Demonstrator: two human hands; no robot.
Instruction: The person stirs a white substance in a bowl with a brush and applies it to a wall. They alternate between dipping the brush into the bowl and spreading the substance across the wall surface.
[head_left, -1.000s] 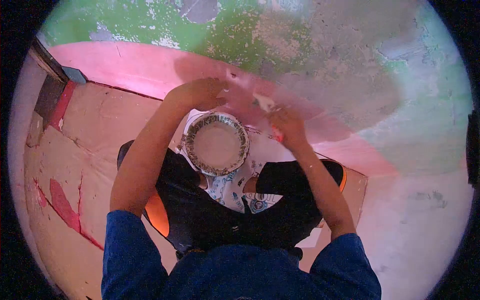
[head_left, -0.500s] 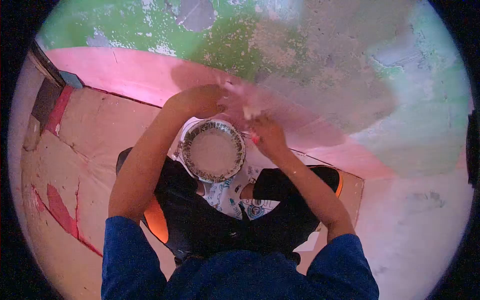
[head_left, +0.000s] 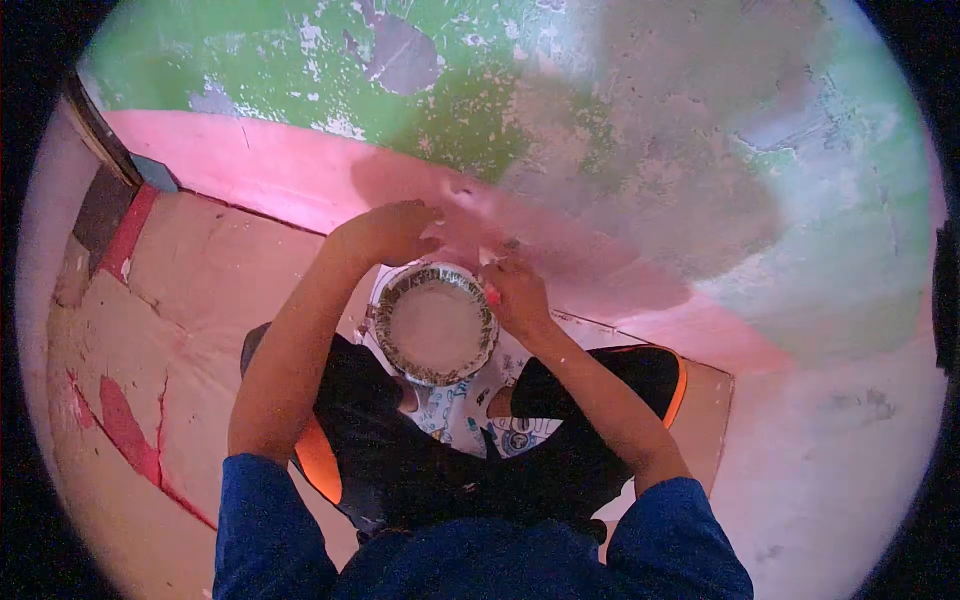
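Note:
A round bucket (head_left: 437,325) filled with a greyish-pink paste stands between the person's knees, its rim smeared. Just beyond its upper left rim is my left hand (head_left: 405,232), fingers bent toward the wall; whether it holds anything is hard to make out. My right hand (head_left: 517,295) is closed at the bucket's upper right, around a small tool with a red part (head_left: 492,295) and a pale end. Both hands are close together, a small gap between them, in front of the pink lower band of the wall (head_left: 250,165).
The wall above is green with peeled, grey patches (head_left: 405,60). A printed sheet (head_left: 450,415) lies beneath the bucket. The floor (head_left: 230,250) at the left has red cracks and patches. A dark-edged frame (head_left: 100,130) stands at the far left corner.
The right hand has moved left and slightly down, nearer the bucket and the left hand. My left hand appears lower. The whole view has shifted a little.

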